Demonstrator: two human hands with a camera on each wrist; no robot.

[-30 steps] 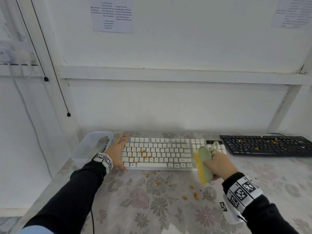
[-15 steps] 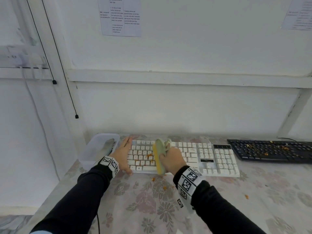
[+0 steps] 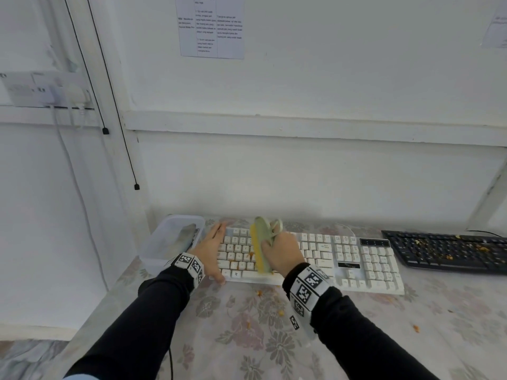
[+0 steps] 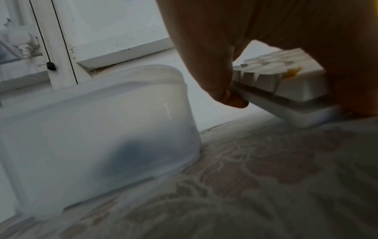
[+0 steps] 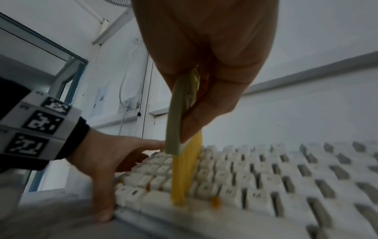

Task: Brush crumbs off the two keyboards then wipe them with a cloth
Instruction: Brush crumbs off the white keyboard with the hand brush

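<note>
The right hand [image 3: 282,249] grips a small hand brush [image 3: 262,242], fingers [image 5: 206,103] curled round its pale green back, yellow bristles down on the left part of the white keyboard [image 3: 315,256]. The brush's long axis runs front-to-back across the key rows, its far tip twd the wall. Judging by how easily it's held, it's light w/ a stiff body & springy bristles; best held by the back, as it is now.

The left hand [image 3: 212,250] steadies the keyboard's left end: thumb hooked over the front corner, fingers [image 4: 206,67] lying fairly straight along the short edge, a fingertip at the rim. Not a full wrap, more a brace, though the wrist view is dim.

The white keyboard lies near the back edge of the bench [image 3: 356,338], long axis parallel to that edge, key legends facing the person. It's rigid plastic, prob. light enough to slide under brush strokes, hence the brace. Orange crumbs [image 3: 251,255] sit betw. keys just left of the bristles; more lie on the floral cover nearer the front edge.

The black keyboard [image 3: 450,250] sits twd the back right corner, same orientation, crumbs on it, untouched. A translucent tub [image 3: 153,250] stands at the back left, just beside the left hand, w/ smth grey inside, maybe the cloth.
</note>
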